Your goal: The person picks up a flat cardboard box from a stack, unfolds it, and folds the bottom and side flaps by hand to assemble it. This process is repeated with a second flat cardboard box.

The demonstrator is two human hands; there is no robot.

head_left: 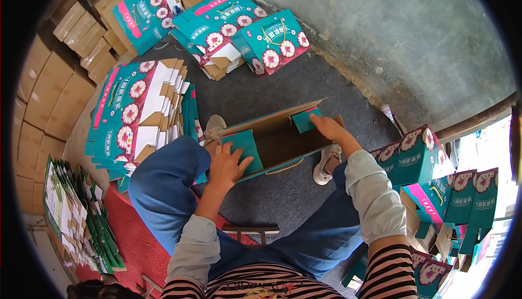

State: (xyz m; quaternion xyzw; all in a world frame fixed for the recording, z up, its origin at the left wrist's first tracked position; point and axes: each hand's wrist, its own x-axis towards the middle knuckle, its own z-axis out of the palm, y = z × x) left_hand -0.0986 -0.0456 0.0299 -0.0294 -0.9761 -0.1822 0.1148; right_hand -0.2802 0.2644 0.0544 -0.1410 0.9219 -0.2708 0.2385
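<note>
A teal printed carton (pixel 280 136) lies open on the dark floor between my feet, its brown inside facing up. My left hand (pixel 227 164) presses flat on the teal flap at the carton's left end. Fingers of my right hand (pixel 328 128) pinch the small teal flap (pixel 304 119) at the right end, folding it inward. A yellow cord handle (pixel 287 167) hangs from the carton's near side.
A tall pile of flat teal cartons (pixel 138 111) lies to my left, more flat ones (pixel 239 32) ahead. Assembled teal boxes (pixel 435 185) stand at my right. Brown cardboard stacks (pixel 49 81) line the left wall. Green flat packs (pixel 81 217) lean at lower left.
</note>
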